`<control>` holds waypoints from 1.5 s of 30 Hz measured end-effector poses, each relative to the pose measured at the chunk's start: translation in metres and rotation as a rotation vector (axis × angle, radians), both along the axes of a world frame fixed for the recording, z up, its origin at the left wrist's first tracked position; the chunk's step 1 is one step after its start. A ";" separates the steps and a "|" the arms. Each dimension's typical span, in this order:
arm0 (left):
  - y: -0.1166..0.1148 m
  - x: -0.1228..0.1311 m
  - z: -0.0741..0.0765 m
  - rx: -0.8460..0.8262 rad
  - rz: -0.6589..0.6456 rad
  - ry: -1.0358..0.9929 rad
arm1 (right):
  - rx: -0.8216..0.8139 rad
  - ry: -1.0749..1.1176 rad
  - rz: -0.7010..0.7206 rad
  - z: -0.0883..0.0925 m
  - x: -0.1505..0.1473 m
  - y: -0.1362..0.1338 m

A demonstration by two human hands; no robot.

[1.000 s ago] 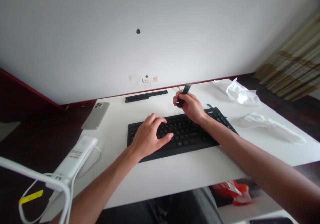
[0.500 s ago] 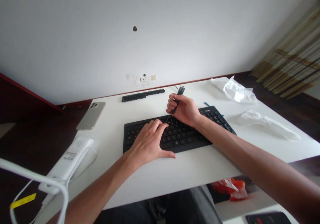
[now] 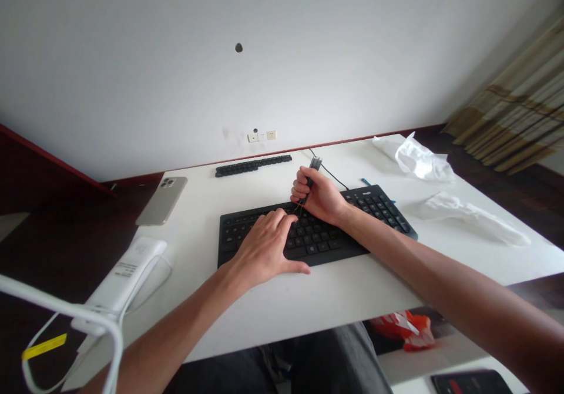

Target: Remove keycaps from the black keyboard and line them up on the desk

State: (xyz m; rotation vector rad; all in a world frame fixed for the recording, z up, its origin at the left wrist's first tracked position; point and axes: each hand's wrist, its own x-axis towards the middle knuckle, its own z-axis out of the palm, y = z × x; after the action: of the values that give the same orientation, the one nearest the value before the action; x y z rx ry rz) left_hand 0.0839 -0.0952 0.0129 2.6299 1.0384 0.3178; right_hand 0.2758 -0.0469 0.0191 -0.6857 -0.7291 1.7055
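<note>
My right hand gripped the keycap puller upright over the keyboard's far middle keys; my left hand lay flat, steadying it. I judged a straight vertical pull best.

Both forearms come into the head view bare from the lower edge up to the wrists, with no sleeve, watch, bracelet or ring showing anywhere on them. The left hand is bare, its fingers long and slim with short nails; the right hand is bare too, no glove, its knuckles plain. Below the forearms, at the bottom middle of the view, the person's lap shows in dark grey trousers of a soft, slightly creased cloth, with a fold running down the middle.
</note>
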 end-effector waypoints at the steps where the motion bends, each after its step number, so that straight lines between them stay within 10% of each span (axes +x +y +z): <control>1: 0.000 0.000 0.000 0.003 -0.001 0.001 | 0.000 -0.005 0.003 0.000 -0.001 0.000; 45: 0.004 -0.003 -0.007 -0.066 0.095 -0.194 | 0.117 -0.125 0.140 0.002 -0.007 -0.013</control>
State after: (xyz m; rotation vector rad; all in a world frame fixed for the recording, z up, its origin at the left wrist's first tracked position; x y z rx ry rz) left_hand 0.0805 -0.0909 0.0062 2.4389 1.0899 0.5389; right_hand 0.2685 -0.0595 0.0211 -0.6775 -0.9764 1.7422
